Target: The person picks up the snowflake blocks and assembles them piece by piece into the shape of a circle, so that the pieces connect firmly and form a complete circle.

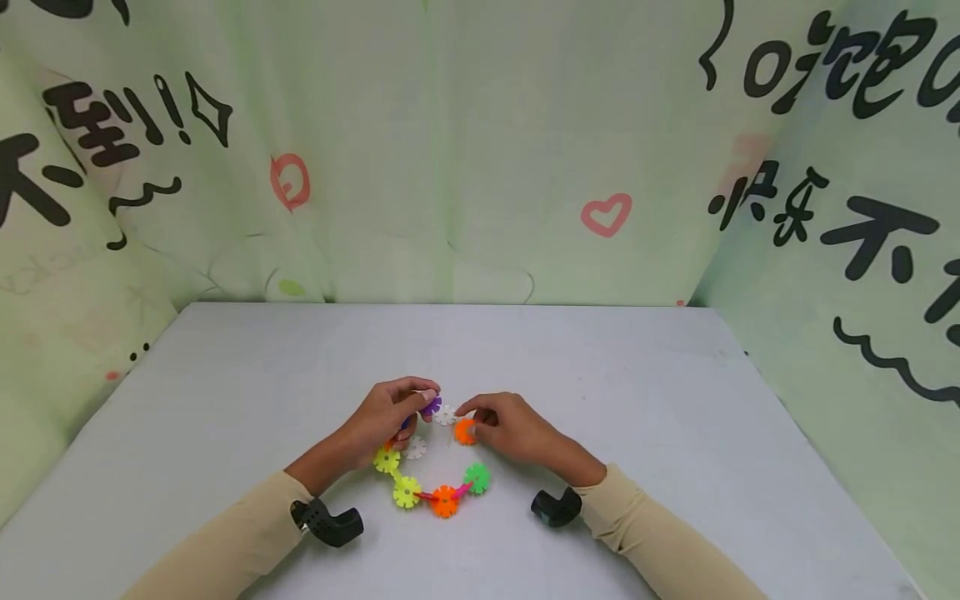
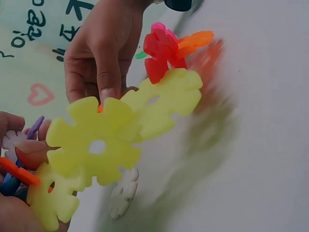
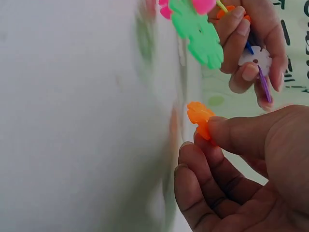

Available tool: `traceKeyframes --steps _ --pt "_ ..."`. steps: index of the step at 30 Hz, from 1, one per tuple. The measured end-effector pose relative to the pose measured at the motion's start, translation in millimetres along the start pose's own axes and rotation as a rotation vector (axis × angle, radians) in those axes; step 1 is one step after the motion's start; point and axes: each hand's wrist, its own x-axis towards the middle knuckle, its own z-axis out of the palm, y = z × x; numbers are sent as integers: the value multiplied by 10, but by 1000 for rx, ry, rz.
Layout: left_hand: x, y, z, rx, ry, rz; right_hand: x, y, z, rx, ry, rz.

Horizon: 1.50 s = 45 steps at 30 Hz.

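My left hand (image 1: pixel 393 412) grips one end of a chain of flower-shaped plastic discs, around a purple disc (image 1: pixel 431 406) and a blue one largely hidden by the fingers. From there the chain curves through yellow discs (image 2: pixel 94 142), a red disc (image 2: pixel 161 53) and an orange disc (image 1: pixel 445 502) to a green disc (image 3: pixel 198 36) at the other end. Opposite, my right hand (image 1: pixel 513 425) pinches a separate orange disc (image 3: pixel 200 118) between thumb and fingertip. A white disc (image 1: pixel 446 415) shows between the hands; whether it joins the purple one is unclear in the head view.
Another white disc (image 1: pixel 416 447) appears inside the chain's curve. The white tabletop (image 1: pixel 637 375) spreads around the hands. Printed pale green curtains (image 1: pixel 450 150) stand behind the table and at both sides. A black wrist device (image 1: pixel 327 523) sits on the left sleeve, with another (image 1: pixel 557 507) at the right.
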Motion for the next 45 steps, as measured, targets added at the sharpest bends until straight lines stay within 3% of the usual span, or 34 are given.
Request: traceKeyframes --steps 8,19,24,30,38,45 --pt "20 -9 90 -54 -11 -36 -29 -8 -98 14 40 2" --pt "82 -27 225 -130 3 -73 -64 -48 -172 148 176 2" --pt "97 -21 269 -143 -24 -90 -64 -65 -180 217 216 7" --pt "99 12 269 -157 -35 -95 -115 -252 -226 273 246 4" --pt "107 15 289 -184 -49 -107 -49 -54 -150 288 258 14" --pt "123 6 310 -184 -37 -104 -63 -32 -114 205 297 -85"
